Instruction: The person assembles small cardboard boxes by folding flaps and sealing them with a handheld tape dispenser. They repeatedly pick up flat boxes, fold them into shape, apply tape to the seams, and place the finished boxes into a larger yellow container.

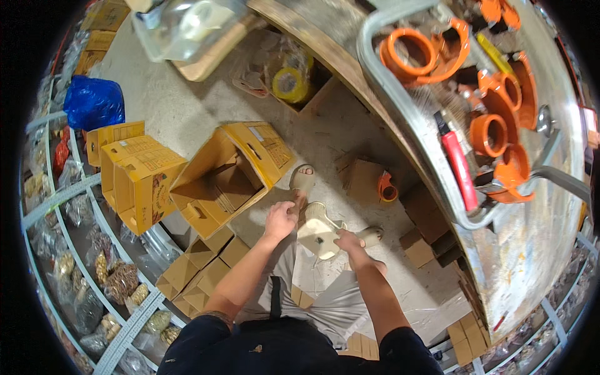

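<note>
Concrete floor point(187, 106), open cardboard boxes point(219, 175), metal shelving point(69, 194).

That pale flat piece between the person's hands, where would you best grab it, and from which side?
Probably by its two side edges, as now: the left hand at the left rim and the right hand at the right rim of the cream-coloured flat piece. It lies flat and broad facing up, with a narrower waist, so coming in from both sides looks steadiest.

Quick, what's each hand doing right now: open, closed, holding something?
Left hand: fingers curled, at the edge of the cream flat piece; a firm grip cannot be told.
Right hand: closed on the same piece.
</note>
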Motion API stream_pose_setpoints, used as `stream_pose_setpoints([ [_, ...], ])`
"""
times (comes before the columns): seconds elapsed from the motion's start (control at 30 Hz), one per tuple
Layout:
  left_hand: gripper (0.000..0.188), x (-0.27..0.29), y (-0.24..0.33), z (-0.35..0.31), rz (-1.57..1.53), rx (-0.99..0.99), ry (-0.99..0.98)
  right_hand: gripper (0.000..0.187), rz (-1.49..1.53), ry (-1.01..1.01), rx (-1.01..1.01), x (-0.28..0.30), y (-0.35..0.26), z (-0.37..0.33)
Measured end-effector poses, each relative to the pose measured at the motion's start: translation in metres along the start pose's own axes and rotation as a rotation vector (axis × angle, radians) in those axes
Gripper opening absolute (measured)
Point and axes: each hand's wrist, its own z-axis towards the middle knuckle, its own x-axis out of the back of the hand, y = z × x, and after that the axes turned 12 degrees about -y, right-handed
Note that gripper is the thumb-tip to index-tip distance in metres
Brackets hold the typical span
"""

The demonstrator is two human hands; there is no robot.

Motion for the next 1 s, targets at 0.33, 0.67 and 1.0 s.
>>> stream_pose_setpoints([
  [0.33,0.015,-0.053,0.027,0.104,0.308,-0.345,0.161,0.097,-0.222,-0.119,0.006,-0.079,0.115,0.218],
  [0.67,0.013,-0.126,0.070,0.160,0.275,-0.577,0.379,0.058,-0.549,-0.427,0.151,-0.167,0.127,0.354],
  [1.0,0.038,-0.167,0.078,0.164,0.131,-0.615,-0.085,0.038,-0.011,0.317,0.183,-0.016,0.141,0.315],
])
